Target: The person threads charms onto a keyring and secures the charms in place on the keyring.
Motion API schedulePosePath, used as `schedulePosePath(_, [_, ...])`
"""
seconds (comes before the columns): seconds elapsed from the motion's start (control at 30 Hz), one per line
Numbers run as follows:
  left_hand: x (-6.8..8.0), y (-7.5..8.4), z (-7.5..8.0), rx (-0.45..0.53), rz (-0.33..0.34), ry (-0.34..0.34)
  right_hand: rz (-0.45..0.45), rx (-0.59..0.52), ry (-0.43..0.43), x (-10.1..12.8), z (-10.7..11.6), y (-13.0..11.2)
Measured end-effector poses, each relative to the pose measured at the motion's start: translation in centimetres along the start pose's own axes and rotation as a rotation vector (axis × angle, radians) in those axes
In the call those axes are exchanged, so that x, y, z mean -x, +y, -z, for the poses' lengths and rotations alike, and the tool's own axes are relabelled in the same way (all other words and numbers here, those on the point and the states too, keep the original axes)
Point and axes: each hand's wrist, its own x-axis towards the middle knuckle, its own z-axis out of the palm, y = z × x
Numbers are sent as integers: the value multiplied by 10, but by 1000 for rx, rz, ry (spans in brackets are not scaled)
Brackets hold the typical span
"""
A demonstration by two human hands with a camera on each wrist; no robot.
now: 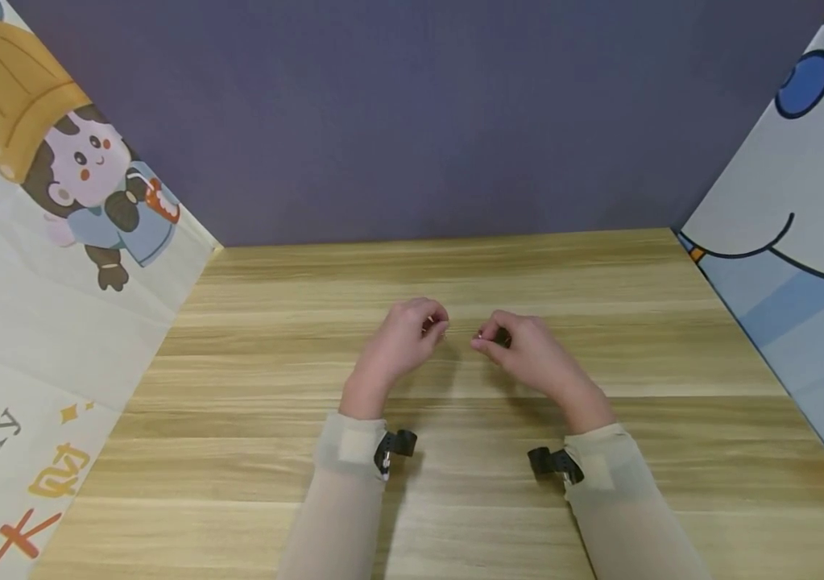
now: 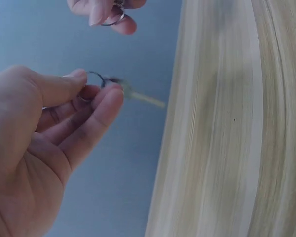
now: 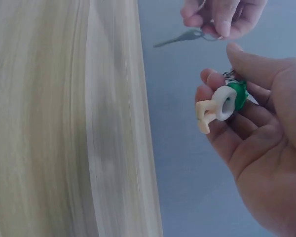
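My left hand [image 1: 399, 340] pinches a thin metal ring [image 2: 101, 78] between thumb and fingertips. A key [image 2: 144, 98] hangs from that ring; it also shows as a key [image 3: 180, 37] near the top of the right wrist view. My right hand [image 1: 533, 351] holds a small figurine keychain [image 3: 223, 103], green, white and cream, by its metal link at the thumb and fingers. A metal ring [image 2: 117, 20] shows at the right fingertips in the left wrist view. Both hands are raised over the table, a short gap apart, fingertips facing each other.
The wood-grain table [image 1: 238, 451] runs back to a dark blue-grey panel [image 1: 412, 121]. A printed cartoon sheet [image 1: 35, 338] stands at the left, another cartoon panel [image 1: 781, 185] at the right. Each wrist wears a black strap mount [image 1: 400, 443].
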Motion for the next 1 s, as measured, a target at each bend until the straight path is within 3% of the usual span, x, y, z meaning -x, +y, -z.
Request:
schedulePosePath(0.23, [2,5,-4,186,72,-44,-66,-134,-5,1,-2,-4])
schedulePosePath(0.5, [3,11,-7,362,106,-130,-38,-191,63,4,-4,-7])
schedulePosePath(0.73, [2,12,-9,502,138,-166,20,-193,94,4,-6,-7])
schedulePosePath(0.83, [3,10,-9,568,161,-181,3,-203,109,4,-6,-6])
schedulePosePath(1.0, [5,7,-8,557,145,-196,-41,-229,144,5,-5,-6])
